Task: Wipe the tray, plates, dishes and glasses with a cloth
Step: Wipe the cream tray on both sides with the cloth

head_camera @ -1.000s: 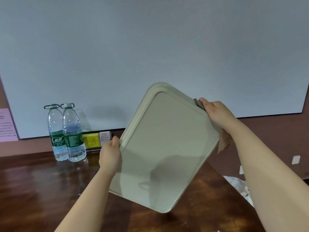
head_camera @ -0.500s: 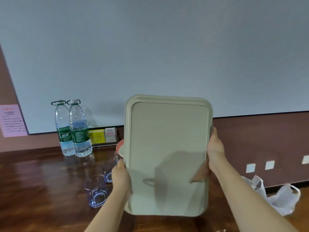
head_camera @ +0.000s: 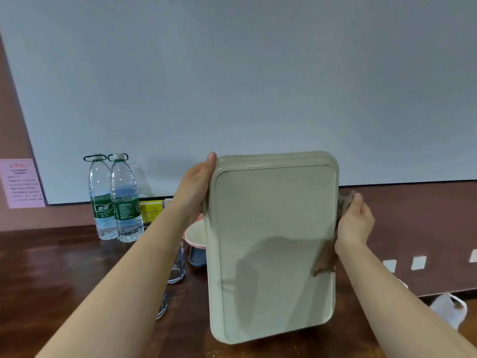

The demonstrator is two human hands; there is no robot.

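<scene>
I hold a beige tray (head_camera: 273, 244) upright above the dark wooden table (head_camera: 51, 275), its flat face toward me. My left hand (head_camera: 197, 186) grips the tray's upper left edge, thumb over the rim. My right hand (head_camera: 355, 220) grips a brown cloth (head_camera: 325, 259) against the tray's right edge; the cloth hangs down below the hand. Behind the tray a pink-rimmed plate (head_camera: 195, 235) rests on a blue dish (head_camera: 196, 258). Two clear glasses (head_camera: 177, 267) stand partly hidden by my left forearm.
Two water bottles (head_camera: 114, 200) stand at the back left of the table, with a yellow box (head_camera: 152, 209) beside them. A white plastic bag (head_camera: 449, 310) lies on the floor at the right. A pink notice (head_camera: 20, 182) hangs on the wall.
The tray stays upright. My left hand has moved from the tray's lower left edge up to its top left corner. My right hand with the cloth has risen slightly along the right edge.
</scene>
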